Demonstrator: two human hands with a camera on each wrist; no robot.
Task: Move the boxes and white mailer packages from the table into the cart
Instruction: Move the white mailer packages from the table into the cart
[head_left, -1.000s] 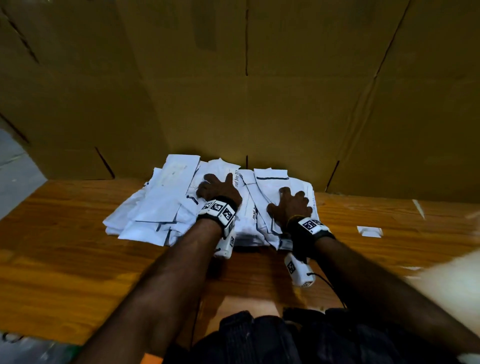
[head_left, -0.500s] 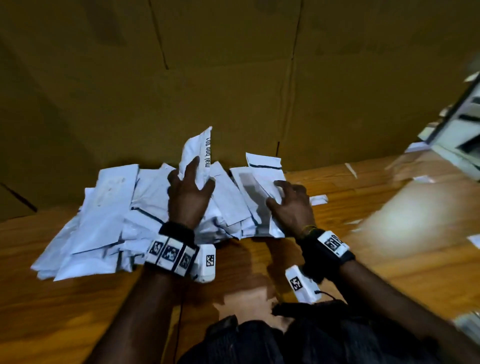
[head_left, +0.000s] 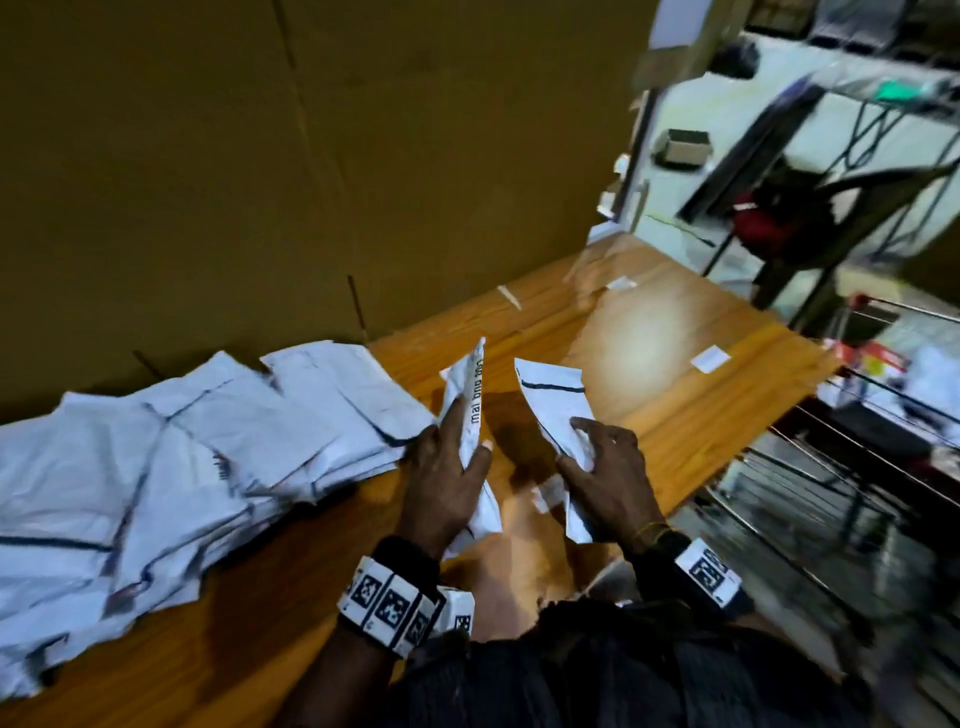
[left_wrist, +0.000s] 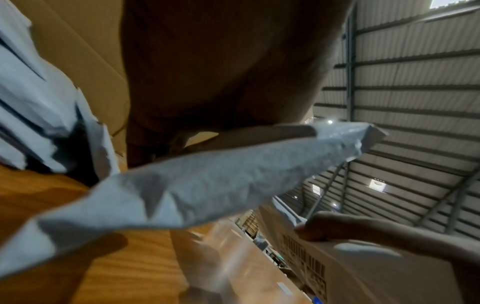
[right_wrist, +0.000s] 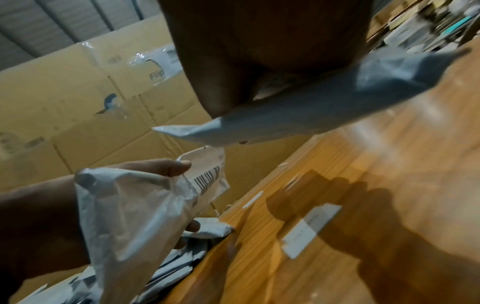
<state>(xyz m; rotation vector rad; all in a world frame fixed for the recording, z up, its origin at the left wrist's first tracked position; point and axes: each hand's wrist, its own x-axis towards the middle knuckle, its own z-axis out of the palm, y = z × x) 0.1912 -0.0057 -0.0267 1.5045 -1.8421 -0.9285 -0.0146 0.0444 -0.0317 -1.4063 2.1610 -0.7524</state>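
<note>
here the left hand (head_left: 447, 483) grips a crumpled white mailer (head_left: 470, 410) lifted above the wooden table (head_left: 675, 415), long axis pointing away and up; the right hand (head_left: 608, 478) pinches a second mailer (head_left: 556, 405), likewise raised. beside them, left, lies the mailer pile (head_left: 182, 457).

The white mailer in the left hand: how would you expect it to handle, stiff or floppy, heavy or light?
Probably floppy: the mailer is creased and crumpled where the left hand grips it. Likely light, since a few fingers hold it raised off the table. Its glossy plastic skin may be slippery, so a loose pinch could let it slide.
</note>
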